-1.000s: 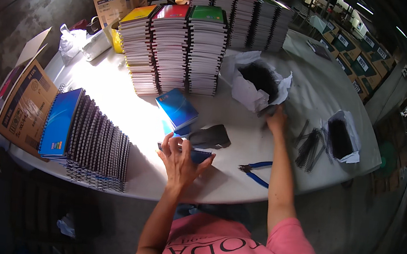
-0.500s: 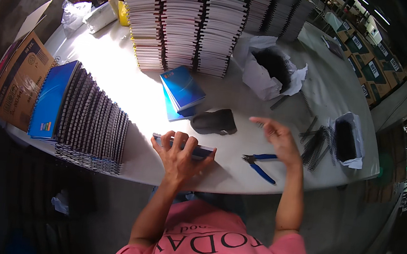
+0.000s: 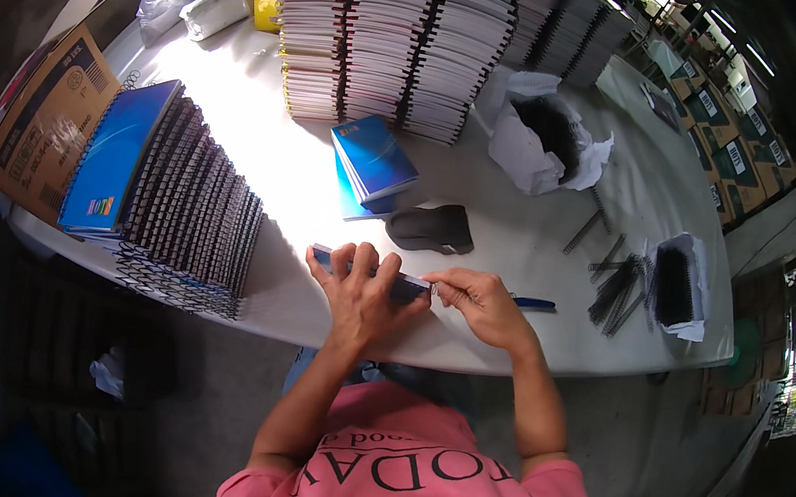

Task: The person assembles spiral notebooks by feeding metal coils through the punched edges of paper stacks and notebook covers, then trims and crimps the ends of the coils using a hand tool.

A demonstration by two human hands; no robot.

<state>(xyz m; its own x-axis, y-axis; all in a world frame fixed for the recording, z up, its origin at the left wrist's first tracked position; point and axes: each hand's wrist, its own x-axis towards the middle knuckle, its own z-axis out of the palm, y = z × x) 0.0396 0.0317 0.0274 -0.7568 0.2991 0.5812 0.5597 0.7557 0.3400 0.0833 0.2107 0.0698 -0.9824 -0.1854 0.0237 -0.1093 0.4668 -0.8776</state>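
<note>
My left hand [image 3: 360, 293] grips a blue-covered notebook [image 3: 410, 290] stood on edge near the table's front, fingers over its top and thumb at its right end. At that same end, my right hand [image 3: 482, 307] is closed in a pinch on the tip of a thin spiral binding coil [image 3: 434, 290]; how far the coil runs into the notebook is hidden. Cutting pliers lie partly behind my right hand, with one blue handle [image 3: 535, 304] showing. Just beyond the notebook rests a dark, rounded object [image 3: 430, 228] whose kind I cannot make out.
Two blue notebooks [image 3: 374, 157] lie ahead. A stack of coil-bound notebooks [image 3: 198, 196] stands left, beside a cardboard box [image 3: 48, 130]. Tall notebook piles [image 3: 376, 50] rise at the back. Paper-wrapped bundles of black coils [image 3: 543, 137] and loose coils [image 3: 621, 289] lie right.
My right hand has come down and left to the notebook's right end, its pointing finger now closed into a pinch. It now partly covers the pliers. My left hand keeps its hold.
</note>
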